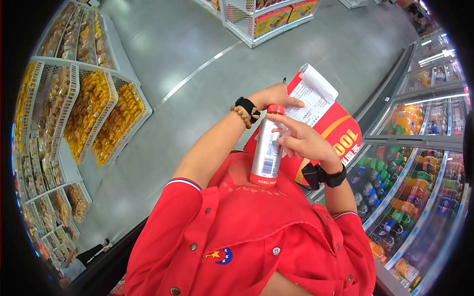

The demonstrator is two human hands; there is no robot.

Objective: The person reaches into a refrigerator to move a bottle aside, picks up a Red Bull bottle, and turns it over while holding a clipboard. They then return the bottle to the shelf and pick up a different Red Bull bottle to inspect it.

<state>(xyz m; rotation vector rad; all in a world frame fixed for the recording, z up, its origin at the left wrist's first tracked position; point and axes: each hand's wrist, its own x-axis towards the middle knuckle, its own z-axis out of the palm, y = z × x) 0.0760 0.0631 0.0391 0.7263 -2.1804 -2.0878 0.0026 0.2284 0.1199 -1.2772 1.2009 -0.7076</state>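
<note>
I see a red top (170, 237) with striped cuffs (185, 183) and a moon emblem (225, 256). Brown beads (240, 117) and a black band (252, 110) circle the left wrist (257, 99), a black strap (336, 179) the right wrist (332, 162).

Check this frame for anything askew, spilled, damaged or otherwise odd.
One small thing: the paper on the red board is curled back at its far end instead of lying flat, perhaps just a turned page. The silver bottle has its red cap on; I see no spill or damage.

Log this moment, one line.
left hand: holding red board with white printed paper | right hand: touching silver bottle with red cap
</note>
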